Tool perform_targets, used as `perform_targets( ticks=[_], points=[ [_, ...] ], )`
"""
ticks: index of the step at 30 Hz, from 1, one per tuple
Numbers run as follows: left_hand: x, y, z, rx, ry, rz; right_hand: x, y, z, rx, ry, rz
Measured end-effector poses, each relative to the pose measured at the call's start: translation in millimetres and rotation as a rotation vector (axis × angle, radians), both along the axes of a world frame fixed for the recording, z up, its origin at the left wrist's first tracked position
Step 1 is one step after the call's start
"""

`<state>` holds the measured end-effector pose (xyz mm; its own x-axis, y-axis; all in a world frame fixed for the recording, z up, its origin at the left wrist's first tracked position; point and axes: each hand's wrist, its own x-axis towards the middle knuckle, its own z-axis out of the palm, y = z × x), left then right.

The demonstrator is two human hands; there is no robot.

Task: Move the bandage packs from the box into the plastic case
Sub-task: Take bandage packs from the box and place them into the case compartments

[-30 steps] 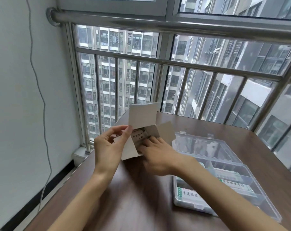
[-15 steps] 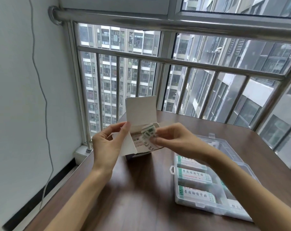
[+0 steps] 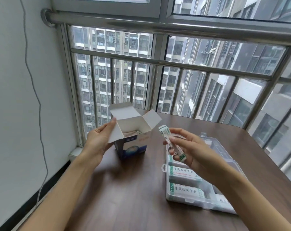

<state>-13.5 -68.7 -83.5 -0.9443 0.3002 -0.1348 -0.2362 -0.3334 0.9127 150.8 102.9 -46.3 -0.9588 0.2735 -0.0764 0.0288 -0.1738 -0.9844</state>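
While fingers (image 3: pixel 174 139) pinch a pack (image 3: pixel 172 144), railing (image 3: pixel 174 64) backs the table (image 3: pixel 124 189).

A dark wood table (image 3: pixel 133 197) carries two things. The open box (image 3: pixel 133 144) stands near its far left corner. The clear plastic case (image 3: pixel 191 195), lid open, lies toward the right edge, well apart from the box.

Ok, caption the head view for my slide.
Right hand lifts a bandage pack from the box toward the plastic case.
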Motion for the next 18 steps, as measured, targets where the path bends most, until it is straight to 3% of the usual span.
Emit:
perform_targets(
  ticks=[5, 7, 9, 11, 12, 14, 18],
  points=[
    [-12, 2, -4, -0.331, 0.201, 0.071, 16, 5, -10, -0.048, -0.017, -0.102],
    [-15, 0, -7, -0.491, 0.377, 0.200, 23, 6, -12, 0.058, 0.008, -0.143],
    [-7, 1, -1, -0.717, 0.540, 0.472, 32, 7, -13, 0.161, 0.054, -0.204],
    [23, 6, 13, -0.617, 0.728, 0.718, 40, 10, -14, 0.176, 0.111, -0.270],
    [42, 12, 21, -0.493, 0.815, 0.706, 43, 10, -15, 0.161, 0.130, -0.291],
    [80, 30, 29, -0.332, 0.848, 0.384, 47, 12, -18, 0.151, 0.156, -0.317],
    [118, 66, 22, -0.454, 0.618, -0.482, 54, 14, -24, 0.266, 0.198, -0.362]
  ],
)
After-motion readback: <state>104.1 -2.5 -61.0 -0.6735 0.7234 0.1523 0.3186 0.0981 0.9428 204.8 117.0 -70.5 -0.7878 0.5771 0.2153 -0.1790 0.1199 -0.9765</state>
